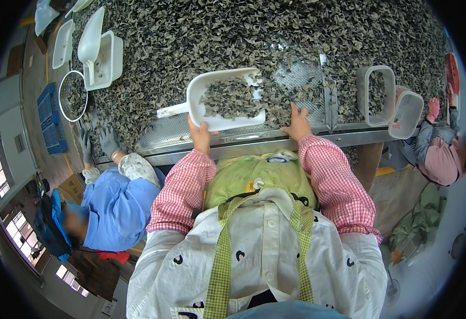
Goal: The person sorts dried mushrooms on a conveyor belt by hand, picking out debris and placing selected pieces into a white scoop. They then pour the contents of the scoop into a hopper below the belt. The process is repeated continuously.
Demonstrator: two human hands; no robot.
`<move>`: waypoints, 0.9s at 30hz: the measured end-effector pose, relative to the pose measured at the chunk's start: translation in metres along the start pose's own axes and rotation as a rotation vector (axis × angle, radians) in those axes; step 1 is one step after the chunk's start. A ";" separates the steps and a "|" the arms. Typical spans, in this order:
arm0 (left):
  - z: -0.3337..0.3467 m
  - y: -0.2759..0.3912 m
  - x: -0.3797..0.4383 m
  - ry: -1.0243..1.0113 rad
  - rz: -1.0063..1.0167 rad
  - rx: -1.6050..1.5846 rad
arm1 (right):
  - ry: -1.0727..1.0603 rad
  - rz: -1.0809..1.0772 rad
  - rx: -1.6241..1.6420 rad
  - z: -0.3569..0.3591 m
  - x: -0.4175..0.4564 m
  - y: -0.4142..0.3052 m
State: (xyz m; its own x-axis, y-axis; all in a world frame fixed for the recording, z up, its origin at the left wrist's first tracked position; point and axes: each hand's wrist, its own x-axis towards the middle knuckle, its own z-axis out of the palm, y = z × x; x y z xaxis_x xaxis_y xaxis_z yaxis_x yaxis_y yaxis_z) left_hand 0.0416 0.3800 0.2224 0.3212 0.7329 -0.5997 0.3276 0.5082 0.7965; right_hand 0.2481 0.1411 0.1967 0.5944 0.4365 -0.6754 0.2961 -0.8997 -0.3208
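Note:
A white plastic scoop (195, 95) lies over the metal mesh tabletop (165, 133), its handle pointing left. Dried wood ear mushrooms (233, 99) partly fill it and spill over its right-hand mouth. My left hand (201, 135) grips the scoop's near wall beside the handle, thumb on the outside. Just right of the mouth, my right hand (299, 124) rests at the table's near edge with fingers spread. Its fingertips are beside loose mushroom pieces, and nothing is held in it. A thick layer of the same mushrooms (256, 36) covers the table beyond.
At left are a white tub (117, 60) with another scoop (91, 38), and a round sieve (60, 97). Clear plastic containers (361, 95) stand at right. A co-worker's gloved hands (109, 141) work at left; another person (440, 147) sits at far right. A metal divider (331, 103) crosses the table.

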 end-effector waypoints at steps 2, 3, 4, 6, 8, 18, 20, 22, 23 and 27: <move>-0.006 0.002 -0.001 0.011 0.004 -0.004 | 0.012 -0.004 0.014 0.001 0.002 0.001; -0.010 0.004 -0.001 0.014 0.019 0.006 | 0.011 -0.018 0.030 0.002 0.003 0.001; -0.015 0.005 -0.001 0.019 0.033 0.017 | 0.011 -0.028 0.044 0.003 0.004 0.001; -0.025 0.008 0.001 0.009 0.063 0.005 | 0.019 -0.040 0.071 0.005 0.006 0.002; -0.032 0.010 0.002 0.026 0.068 0.054 | 0.033 -0.055 0.112 0.008 0.007 0.000; 0.000 -0.009 -0.006 0.072 0.023 0.075 | 0.108 0.218 0.284 0.010 0.018 -0.059; 0.002 -0.011 -0.006 0.096 0.033 0.073 | 0.088 0.163 0.274 0.005 0.010 -0.079; 0.003 -0.011 -0.008 0.070 0.000 0.055 | -0.005 0.031 0.383 0.000 0.002 -0.106; 0.004 -0.012 -0.009 0.076 -0.027 0.055 | -0.052 -0.073 0.504 -0.001 -0.002 -0.120; 0.011 -0.011 -0.012 0.024 -0.043 0.048 | 0.015 -0.300 0.324 -0.012 -0.006 -0.130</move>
State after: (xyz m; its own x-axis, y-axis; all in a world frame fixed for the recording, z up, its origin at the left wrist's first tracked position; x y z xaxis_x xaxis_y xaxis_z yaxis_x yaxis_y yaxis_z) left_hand 0.0442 0.3606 0.2197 0.2848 0.7221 -0.6305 0.3829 0.5173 0.7654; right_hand 0.2148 0.2557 0.2507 0.5291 0.6769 -0.5117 0.2092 -0.6884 -0.6945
